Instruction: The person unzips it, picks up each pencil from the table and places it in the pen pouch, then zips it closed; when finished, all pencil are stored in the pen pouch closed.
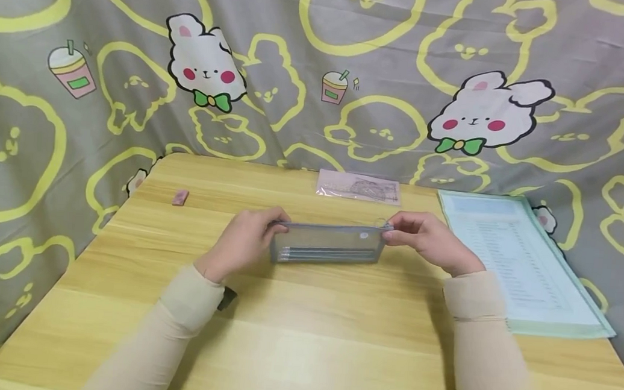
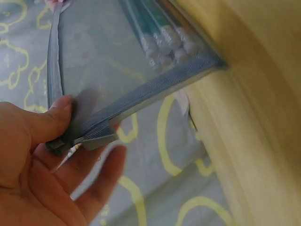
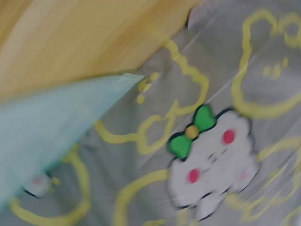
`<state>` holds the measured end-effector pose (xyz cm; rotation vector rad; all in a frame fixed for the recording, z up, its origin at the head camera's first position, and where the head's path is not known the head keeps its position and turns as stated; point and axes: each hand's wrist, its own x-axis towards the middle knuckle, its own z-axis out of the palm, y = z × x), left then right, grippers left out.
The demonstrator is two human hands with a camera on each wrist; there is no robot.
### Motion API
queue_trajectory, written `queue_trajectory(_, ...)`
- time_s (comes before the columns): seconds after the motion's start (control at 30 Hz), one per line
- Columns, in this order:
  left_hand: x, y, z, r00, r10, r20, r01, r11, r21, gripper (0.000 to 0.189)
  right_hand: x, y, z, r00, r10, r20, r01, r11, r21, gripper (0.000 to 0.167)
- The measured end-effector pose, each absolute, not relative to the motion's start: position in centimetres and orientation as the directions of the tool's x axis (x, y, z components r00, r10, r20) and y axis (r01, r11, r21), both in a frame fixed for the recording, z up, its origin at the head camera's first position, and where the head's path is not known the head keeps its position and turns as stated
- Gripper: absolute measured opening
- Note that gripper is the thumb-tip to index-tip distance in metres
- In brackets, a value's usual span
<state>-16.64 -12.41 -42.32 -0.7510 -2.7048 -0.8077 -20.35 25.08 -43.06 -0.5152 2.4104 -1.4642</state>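
Note:
A see-through pencil case [image 1: 330,241] with grey edging is held up over the table. Several pencils [image 1: 326,255] lie along its bottom, their whitish ends [image 2: 164,44] visible in the left wrist view. With thumb and fingers my left hand [image 1: 246,239] pinches the case's upper left corner; the left wrist view shows that thumb [image 2: 51,120] on the zip-end corner. At the opposite upper corner, by a small ring on the zip, my right hand [image 1: 428,236] pinches the edge. The zip edge looks closed. Neither my right hand nor the case appears in the right wrist view.
A small pinkish eraser-like block [image 1: 180,198] lies at the table's back left. Near the back edge rests a flat clear packet [image 1: 358,187]. A light-green folder with a printed sheet [image 1: 519,264] covers the right side. A patterned curtain [image 1: 308,98] hangs behind the wooden table [image 1: 301,351].

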Motion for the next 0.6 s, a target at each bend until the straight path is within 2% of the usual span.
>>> queue_trajectory(0.07,-16.9,-12.6,-41.6,-0.852,0.425,0.306,0.521,0.748,0.412,0.013,-20.1,24.8,-42.7,-0.905,-0.423,-0.037,-0.170,0.442,-0.881,0.019)
queue_trajectory(0.2,-17.5,-10.8,-39.2,-0.871,0.433,0.230,0.489,0.806,0.334,0.034,-19.4,24.2,-42.5,-0.920,-0.391,-0.015,-0.186,0.471,-0.862,0.016)
queue_trajectory(0.3,-17.8,-6.7,-37.4,-0.859,0.467,0.210,0.510,0.816,0.270,0.046,-18.9,24.1,-42.8,-0.932,-0.361,0.013,-0.207,0.505,-0.838,0.011)
queue_trajectory(0.4,-18.1,-1.7,-36.5,-0.808,0.559,0.188,0.588,0.786,0.190,0.051,-18.3,23.8,-43.2,-0.932,-0.356,0.067,-0.251,0.502,-0.828,0.006)
queue_trajectory(0.5,-18.4,2.0,-36.6,-0.746,0.648,0.151,0.664,0.741,0.101,0.043,-18.0,23.1,-43.5,-0.922,-0.369,0.119,-0.297,0.474,-0.829,0.008)
queue_trajectory(0.6,-19.0,3.6,-37.0,-0.735,0.667,0.120,0.677,0.731,0.084,0.026,-17.7,22.5,-43.6,-0.925,-0.357,0.128,-0.292,0.457,-0.840,0.010)
